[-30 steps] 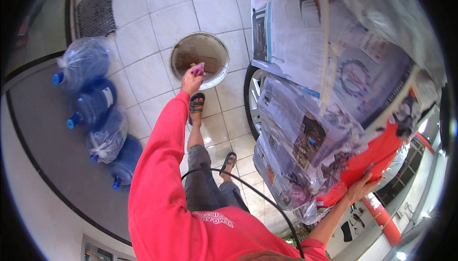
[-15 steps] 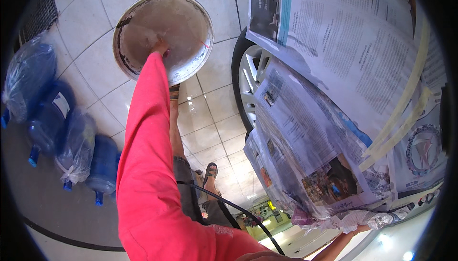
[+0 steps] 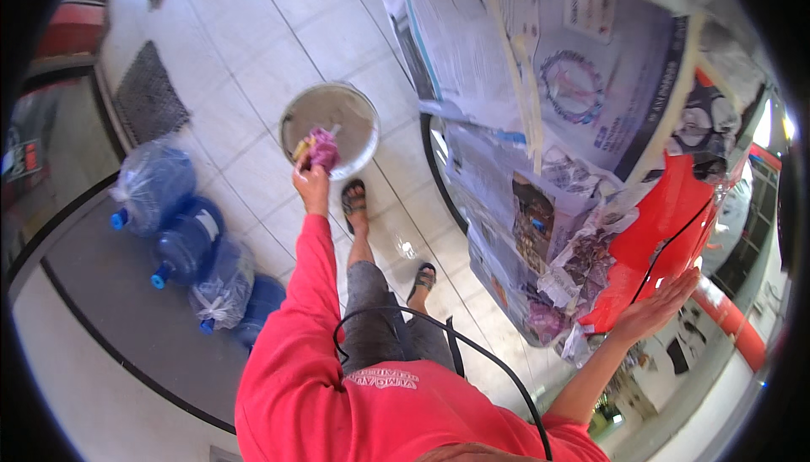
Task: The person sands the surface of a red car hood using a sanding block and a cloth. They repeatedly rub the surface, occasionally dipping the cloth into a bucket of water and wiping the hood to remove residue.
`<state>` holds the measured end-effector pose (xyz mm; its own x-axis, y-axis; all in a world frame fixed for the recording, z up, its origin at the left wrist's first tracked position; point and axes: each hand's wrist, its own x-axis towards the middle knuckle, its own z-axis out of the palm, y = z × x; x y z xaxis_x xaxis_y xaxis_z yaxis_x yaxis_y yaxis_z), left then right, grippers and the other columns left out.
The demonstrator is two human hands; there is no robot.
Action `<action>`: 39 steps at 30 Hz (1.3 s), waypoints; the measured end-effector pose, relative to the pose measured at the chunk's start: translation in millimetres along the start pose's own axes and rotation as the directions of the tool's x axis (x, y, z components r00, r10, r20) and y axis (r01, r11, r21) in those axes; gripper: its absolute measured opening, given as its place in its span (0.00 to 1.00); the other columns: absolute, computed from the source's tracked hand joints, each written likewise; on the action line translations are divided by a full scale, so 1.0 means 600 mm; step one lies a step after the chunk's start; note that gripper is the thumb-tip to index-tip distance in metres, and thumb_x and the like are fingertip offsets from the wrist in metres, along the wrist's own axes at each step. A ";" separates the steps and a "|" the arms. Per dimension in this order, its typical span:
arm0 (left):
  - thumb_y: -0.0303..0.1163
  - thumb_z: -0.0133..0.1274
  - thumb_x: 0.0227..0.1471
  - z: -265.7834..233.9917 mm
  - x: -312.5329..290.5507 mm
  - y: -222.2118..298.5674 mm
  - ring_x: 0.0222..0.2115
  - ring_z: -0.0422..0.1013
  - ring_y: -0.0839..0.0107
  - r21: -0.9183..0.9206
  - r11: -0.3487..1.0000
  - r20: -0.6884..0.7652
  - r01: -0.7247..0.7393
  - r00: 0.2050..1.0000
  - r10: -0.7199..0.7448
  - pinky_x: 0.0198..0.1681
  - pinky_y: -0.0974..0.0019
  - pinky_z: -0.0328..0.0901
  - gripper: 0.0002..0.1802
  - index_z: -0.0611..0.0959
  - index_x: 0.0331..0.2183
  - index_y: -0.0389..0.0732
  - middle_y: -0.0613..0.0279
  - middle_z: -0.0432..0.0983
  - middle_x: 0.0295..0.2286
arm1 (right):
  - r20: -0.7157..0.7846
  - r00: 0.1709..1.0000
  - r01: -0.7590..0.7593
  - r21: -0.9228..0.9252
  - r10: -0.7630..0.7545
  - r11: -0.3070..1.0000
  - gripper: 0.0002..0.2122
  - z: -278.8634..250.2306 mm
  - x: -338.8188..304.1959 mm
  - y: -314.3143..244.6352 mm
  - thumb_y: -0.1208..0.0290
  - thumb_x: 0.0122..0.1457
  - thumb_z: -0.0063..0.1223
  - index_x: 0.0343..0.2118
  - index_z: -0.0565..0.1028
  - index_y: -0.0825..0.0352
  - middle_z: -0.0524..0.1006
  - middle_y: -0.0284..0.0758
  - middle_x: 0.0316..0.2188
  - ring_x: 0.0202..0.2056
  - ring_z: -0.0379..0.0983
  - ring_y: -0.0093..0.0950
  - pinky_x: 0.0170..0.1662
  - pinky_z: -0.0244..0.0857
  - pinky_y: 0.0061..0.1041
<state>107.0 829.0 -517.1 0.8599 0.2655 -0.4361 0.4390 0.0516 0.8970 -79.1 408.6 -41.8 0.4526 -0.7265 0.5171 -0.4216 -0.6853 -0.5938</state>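
My left hand (image 3: 312, 185) is closed round a wet-looking, crumpled pink and yellow cloth (image 3: 323, 150). It holds the cloth above the near part of a round bucket (image 3: 372, 148) of murky, greyish-brown water standing on the floor. On the right, my right hand (image 3: 660, 308) lies flat with its fingers stretched out, at the lower edge of a glossy red car panel (image 3: 645, 230). Whether the whole palm touches the panel I cannot tell. Newspaper sheets (image 3: 485, 167) and strips of masking tape (image 3: 533, 116) cover the car beside the red area.
Several blue water jugs (image 3: 187, 238), some in clear plastic bags, lie on a dark grey surface at left. A dark mat (image 3: 150, 95) is beyond them. A tyre (image 3: 435, 158) shows beneath the newspaper. A black cable (image 3: 472, 340) crosses in front of my body.
My left hand has come up out of the bucket's water, with the cloth now visible in it. My right hand has moved from the crumpled paper edge to the red panel. The view has shifted.
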 end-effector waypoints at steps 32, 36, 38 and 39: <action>0.22 0.57 0.64 -0.194 -0.218 0.534 0.60 0.70 0.63 -0.188 0.980 0.201 0.071 0.979 -0.032 0.44 0.50 0.82 0.37 0.68 0.71 0.50 0.66 0.62 0.70 | 0.932 0.312 -0.453 -0.025 0.185 0.891 0.14 0.620 -0.367 -0.238 0.72 0.52 0.54 0.40 0.85 0.64 0.86 0.50 0.38 0.38 0.85 0.48 0.44 0.78 0.45; 0.22 0.53 0.67 -0.209 -0.228 0.519 0.60 0.68 0.62 -0.253 0.966 0.117 0.058 0.993 -0.029 0.47 0.44 0.82 0.31 0.71 0.68 0.47 0.64 0.63 0.68 | 0.950 0.291 -0.343 -0.005 0.111 0.939 0.11 0.551 -0.322 -0.305 0.71 0.51 0.57 0.37 0.85 0.58 0.86 0.44 0.33 0.34 0.86 0.43 0.42 0.79 0.44; 0.27 0.52 0.70 -0.213 -0.219 0.499 0.59 0.69 0.59 -0.283 0.959 0.094 0.029 0.996 -0.002 0.50 0.46 0.80 0.21 0.77 0.62 0.40 0.55 0.68 0.63 | 0.977 0.207 -0.145 -0.017 0.047 0.989 0.17 0.552 -0.309 -0.306 0.71 0.52 0.58 0.46 0.83 0.55 0.85 0.48 0.33 0.34 0.86 0.42 0.42 0.80 0.44; 0.28 0.52 0.70 -0.216 -0.213 0.482 0.57 0.71 0.59 -0.293 0.956 0.120 0.015 0.993 0.021 0.50 0.48 0.81 0.20 0.78 0.60 0.39 0.53 0.69 0.61 | 0.980 0.196 -0.216 0.004 0.039 0.976 0.19 0.531 -0.300 -0.297 0.71 0.52 0.58 0.49 0.81 0.55 0.85 0.49 0.33 0.33 0.86 0.43 0.41 0.79 0.46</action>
<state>90.6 935.1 -192.5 0.8939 0.1491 -0.4227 0.3564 0.3356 0.8720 165.0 677.4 -225.3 0.8421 -0.1194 -0.5259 -0.5061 -0.5120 -0.6941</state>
